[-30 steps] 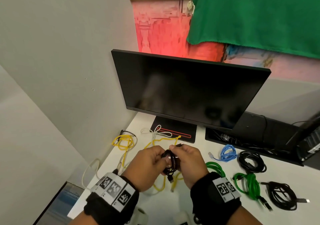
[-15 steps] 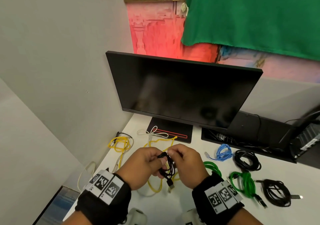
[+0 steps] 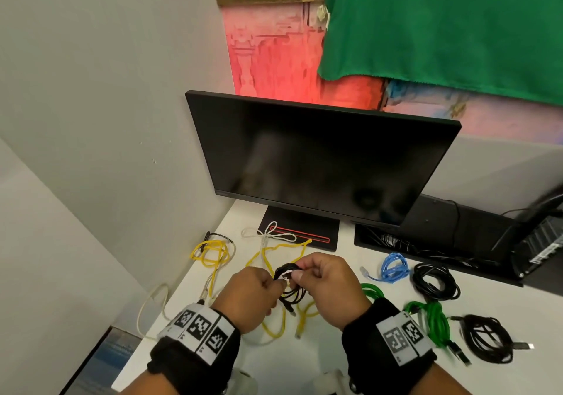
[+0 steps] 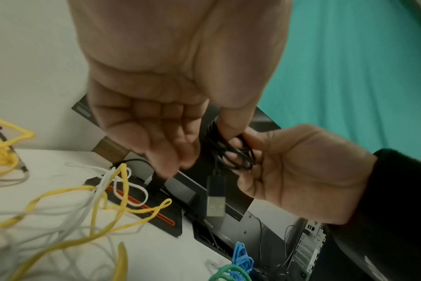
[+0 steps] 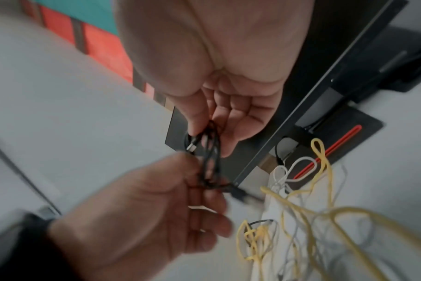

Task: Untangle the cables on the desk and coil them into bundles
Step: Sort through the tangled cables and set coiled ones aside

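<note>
A small coil of thin black USB cable [image 3: 289, 285] hangs above the white desk [image 3: 335, 349], held between both hands. My left hand [image 3: 249, 297] pinches its lower left side and my right hand [image 3: 323, 282] pinches its top. A USB plug [image 4: 215, 204] dangles below the coil, and a small metal plug [image 5: 191, 146] sticks out near my right thumb. Under the hands lies a tangle of yellow cable [image 3: 274, 254] and white cable [image 3: 274, 236].
A black monitor [image 3: 320, 157] stands behind on a base [image 3: 304, 233]. To the right lie coiled bundles: blue [image 3: 394, 268], two green [image 3: 432, 321], two black [image 3: 434, 282]. A yellow loop [image 3: 211, 251] lies by the left desk edge. A black cable tray [image 3: 426, 242] sits at back right.
The right hand's fingers have shifted on top of the black coil, working the cable end around it. Both hands stay in the same spot above the yellow cable.
</note>
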Demonstrator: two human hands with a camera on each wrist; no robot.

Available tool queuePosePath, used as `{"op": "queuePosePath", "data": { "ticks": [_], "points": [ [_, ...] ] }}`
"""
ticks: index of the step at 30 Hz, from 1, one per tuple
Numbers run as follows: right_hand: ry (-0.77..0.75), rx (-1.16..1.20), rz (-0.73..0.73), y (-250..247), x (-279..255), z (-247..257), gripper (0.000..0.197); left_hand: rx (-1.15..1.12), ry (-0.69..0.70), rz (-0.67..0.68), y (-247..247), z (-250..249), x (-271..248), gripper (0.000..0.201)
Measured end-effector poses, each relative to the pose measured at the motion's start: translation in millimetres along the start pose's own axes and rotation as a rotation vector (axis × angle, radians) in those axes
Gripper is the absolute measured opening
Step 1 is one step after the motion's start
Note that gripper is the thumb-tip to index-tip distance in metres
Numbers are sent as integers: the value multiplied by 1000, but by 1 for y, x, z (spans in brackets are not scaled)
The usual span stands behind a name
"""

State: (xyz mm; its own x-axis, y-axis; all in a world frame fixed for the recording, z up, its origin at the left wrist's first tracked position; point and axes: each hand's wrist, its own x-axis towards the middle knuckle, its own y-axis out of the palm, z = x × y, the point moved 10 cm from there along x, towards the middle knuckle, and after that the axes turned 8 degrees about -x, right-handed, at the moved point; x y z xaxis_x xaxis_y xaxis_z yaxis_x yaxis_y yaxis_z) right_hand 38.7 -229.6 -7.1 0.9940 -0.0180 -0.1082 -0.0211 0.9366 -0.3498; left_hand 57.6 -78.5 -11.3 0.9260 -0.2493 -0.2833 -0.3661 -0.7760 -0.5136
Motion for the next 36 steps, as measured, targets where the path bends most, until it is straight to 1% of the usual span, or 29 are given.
{"op": "queuePosePath", "data": {
  "ticks": [1, 3, 5, 7, 10, 13, 15, 19, 22, 24, 25, 26, 29, 30, 31, 32, 33, 34, 36],
  "points": [
    [30, 83, 6, 2, 0, -4, 9, -123, -50, 32, 5, 4, 0, 31],
    [99, 321, 55, 10, -2, -11, 15, -415, -125, 30, 11, 8, -1, 26],
    [147, 583, 112, 18, -2, -14, 18, -644, -138, 6, 9, 3, -2, 16],
    [157, 747, 136, 17, 1, -13, 11, -813, -115, 44, 11, -7, -2, 9],
    [121, 757, 130, 9, 8, -13, 12, -985, -41, 104, 13, -23, -3, 13],
    [91, 778, 144, 9, 11, -10, 14, -1243, 20, 134, 20, -30, -6, 15],
    [95, 779, 137, 10, 12, -12, 15, -1352, 13, 142, 27, -28, -5, 16],
    [91, 761, 137, 19, 8, -15, 21, -1499, -72, 131, 35, -21, 1, 11],
    [98, 703, 94, 19, 6, -22, 19, -1450, -91, 97, 39, -14, 7, 14],
    [108, 597, 44, 11, 7, -30, 17, -1302, -70, 69, 38, -6, 11, 19],
    [114, 559, 27, 7, 7, -34, 17, -1151, -50, 45, 35, -2, 12, 19],
    [122, 546, 23, 4, 6, -38, 17, -952, -20, 19, 31, 2, 13, 17],
    [146, 500, 64, 4, -1, -49, 21, -306, 109, -48, 20, 2, 16, 17],
    [148, 470, 76, 5, -4, -52, 23, -173, 146, -53, 20, -3, 16, 19],
    [147, 443, 79, 5, -7, -55, 24, -125, 167, -60, 22, -6, 15, 22],
    [143, 421, 72, 4, -9, -58, 25, -158, 165, -63, 24, -7, 14, 23],
    [137, 401, 58, 1, -10, -60, 26, -280, 139, -58, 28, -4, 14, 24],
    [131, 392, 41, -1, -11, -62, 27, -438, 96, -37, 33, -1, 13, 25],
    [126, 414, 29, -4, -14, -65, 27, -748, 21, 60, 48, 2, 8, 23]
  ]
}}
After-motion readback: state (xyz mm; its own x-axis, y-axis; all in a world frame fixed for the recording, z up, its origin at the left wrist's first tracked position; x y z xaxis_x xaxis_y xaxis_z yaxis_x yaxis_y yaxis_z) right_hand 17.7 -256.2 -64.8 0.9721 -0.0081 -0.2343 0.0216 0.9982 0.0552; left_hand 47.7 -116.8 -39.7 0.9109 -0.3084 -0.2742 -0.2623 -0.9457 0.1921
